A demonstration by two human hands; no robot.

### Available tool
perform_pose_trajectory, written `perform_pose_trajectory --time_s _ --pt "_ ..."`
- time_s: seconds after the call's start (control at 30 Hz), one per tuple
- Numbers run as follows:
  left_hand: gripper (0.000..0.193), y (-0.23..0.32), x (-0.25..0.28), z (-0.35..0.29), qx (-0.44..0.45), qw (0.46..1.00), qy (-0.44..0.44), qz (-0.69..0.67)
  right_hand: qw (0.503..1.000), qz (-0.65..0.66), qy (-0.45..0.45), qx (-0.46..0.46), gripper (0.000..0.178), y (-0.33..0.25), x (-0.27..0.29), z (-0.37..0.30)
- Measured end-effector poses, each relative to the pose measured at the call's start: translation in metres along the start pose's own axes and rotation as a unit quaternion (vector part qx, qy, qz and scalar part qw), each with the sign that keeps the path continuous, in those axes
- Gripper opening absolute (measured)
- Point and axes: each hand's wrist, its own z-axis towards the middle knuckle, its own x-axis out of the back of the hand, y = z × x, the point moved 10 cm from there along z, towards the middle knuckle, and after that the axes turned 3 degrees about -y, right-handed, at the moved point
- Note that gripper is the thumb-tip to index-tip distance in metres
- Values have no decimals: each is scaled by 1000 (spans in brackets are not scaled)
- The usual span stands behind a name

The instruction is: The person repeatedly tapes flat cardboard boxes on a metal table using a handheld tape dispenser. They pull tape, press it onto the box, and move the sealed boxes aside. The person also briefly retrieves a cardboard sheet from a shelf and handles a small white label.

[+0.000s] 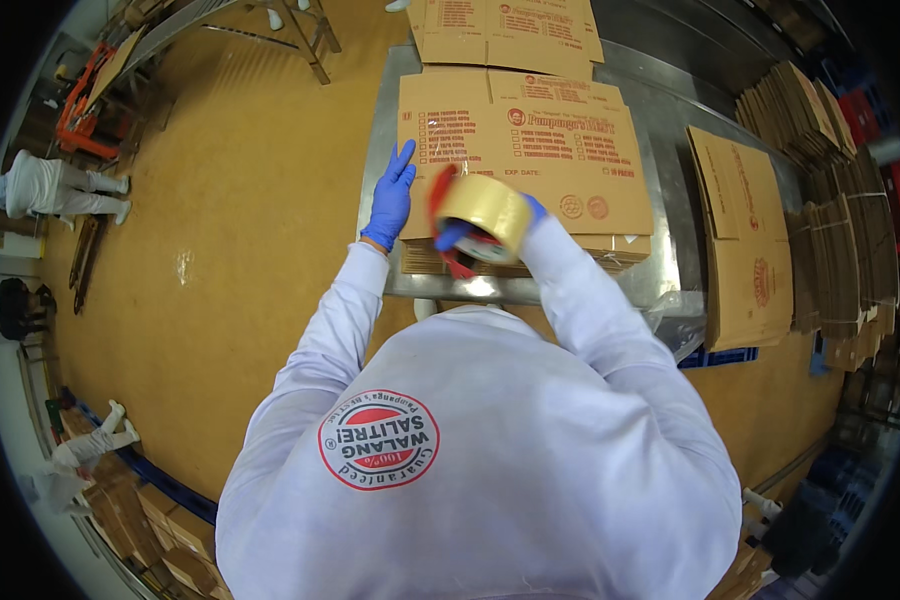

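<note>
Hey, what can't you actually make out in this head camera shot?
- Right hand: mostly hidden behind the tape dispenser it grips, head view.
- Front edge of the flat carton stack: partly covered by the dispenser and sleeves.
- Left hand: touching the stack or hovering, cannot tell.
- People at left: small, bent by the fisheye rim.

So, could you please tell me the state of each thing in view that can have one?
Left hand: blue-gloved, fingers spread, resting on the edge of the flattened carton.
Right hand: blue-gloved, gripping the tape dispenser.
Tape dispenser: red, loaded with a tan tape roll, held above the carton.
Top carton: flattened, unfolded, printed side up.
Carton stack on the right: flat, bundled on edge.
Metal table: bearing the cartons.
</note>
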Motion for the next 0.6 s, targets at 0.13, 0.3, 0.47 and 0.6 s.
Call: perform_pose_trajectory --time_s 0.13,0.3,0.47,0.6 --pt "54 7 -4 -4 58 997 -39 27 974 196 79 81 40 -58 61 -92" --pt "85 72 -48 9 -74 921 -8 383 928 221 283 104 52 -30 136 -259" --pt "110 117 -204 -7 -148 826 -162 519 872 179 418 181 52 -43 151 -340" --pt "95 69 -278 -63 -204 729 -286 588 860 261 379 220 53 -17 159 -362"
